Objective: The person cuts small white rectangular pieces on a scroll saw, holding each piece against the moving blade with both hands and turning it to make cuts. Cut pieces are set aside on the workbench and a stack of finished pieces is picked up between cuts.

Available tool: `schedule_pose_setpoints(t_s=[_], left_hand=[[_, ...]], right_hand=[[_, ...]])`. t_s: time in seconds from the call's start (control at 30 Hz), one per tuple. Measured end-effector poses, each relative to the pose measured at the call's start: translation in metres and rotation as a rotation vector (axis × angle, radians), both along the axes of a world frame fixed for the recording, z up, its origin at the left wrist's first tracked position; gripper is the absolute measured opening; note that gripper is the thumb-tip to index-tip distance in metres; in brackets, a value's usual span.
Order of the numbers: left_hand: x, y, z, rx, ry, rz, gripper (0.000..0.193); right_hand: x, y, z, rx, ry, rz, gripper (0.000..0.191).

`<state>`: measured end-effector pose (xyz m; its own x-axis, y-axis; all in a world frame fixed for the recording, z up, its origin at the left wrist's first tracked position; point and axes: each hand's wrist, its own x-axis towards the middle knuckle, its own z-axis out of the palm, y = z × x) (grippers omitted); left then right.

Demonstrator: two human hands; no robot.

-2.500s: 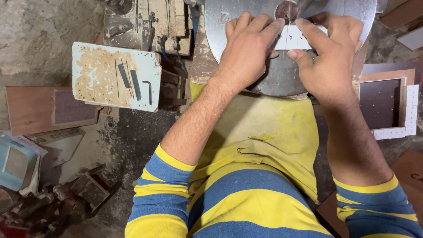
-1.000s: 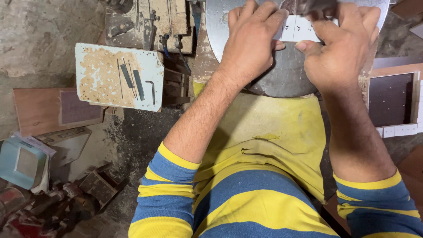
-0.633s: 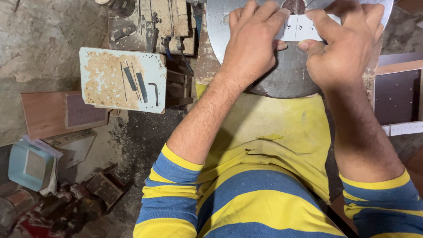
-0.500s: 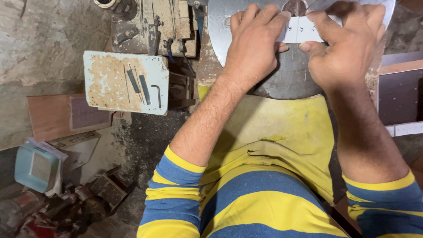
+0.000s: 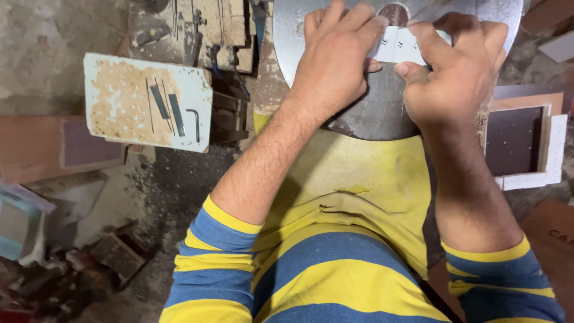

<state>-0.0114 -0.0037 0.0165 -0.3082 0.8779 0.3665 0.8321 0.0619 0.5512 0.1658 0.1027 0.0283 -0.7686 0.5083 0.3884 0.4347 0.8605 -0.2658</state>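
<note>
The left hand (image 5: 335, 57) lies knuckles up on a round grey metal disc (image 5: 371, 113), its fingers curled down and pressing on the left end of a small white strip (image 5: 397, 46). The right hand (image 5: 457, 66) meets it from the other side, thumb and fingers pinched on the right end of the same strip, so both hands hold the strip flat against the upper part of the disc, just below a dark round hole (image 5: 394, 13) near the disc's centre. The strip's middle shows between the two sets of fingertips; small dark marks on it are too fine to make out. The disc sits over the person's lap, above a yellow cloth (image 5: 365, 191), and both forearms come out of sleeves striped in blue and yellow (image 5: 218, 251). Left of the disc, a pale board (image 5: 128, 101) dusted with sawdust carries a few dark metal bits and a bent hex key (image 5: 194, 119). A wooden block holding tools (image 5: 197, 27) stands just beyond that board. To the right of the disc lies a dark panel in a white frame (image 5: 553, 155).
</note>
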Motion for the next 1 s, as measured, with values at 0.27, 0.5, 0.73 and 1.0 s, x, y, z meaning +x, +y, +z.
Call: schedule_pose_setpoints(t_s=[0.27, 0.5, 0.73, 1.0], left_hand=[[0.002, 0.005, -0.006, 0.005, 0.007, 0.032, 0.052], [0.001, 0.009, -0.010, 0.014, -0.007, 0.033, 0.051], [-0.001, 0.011, -0.010, 0.031, -0.021, 0.036, 0.050], [-0.003, 0.015, -0.009, 0.036, -0.013, 0.047, 0.051]], right_hand=[[0.000, 0.005, -0.001, -0.024, 0.007, 0.004, 0.048], [-0.001, 0.007, -0.001, 0.002, -0.005, 0.002, 0.048], [-0.004, 0.010, 0.000, -0.014, 0.018, 0.024, 0.050], [-0.005, 0.010, 0.003, -0.010, 0.001, 0.022, 0.052]])
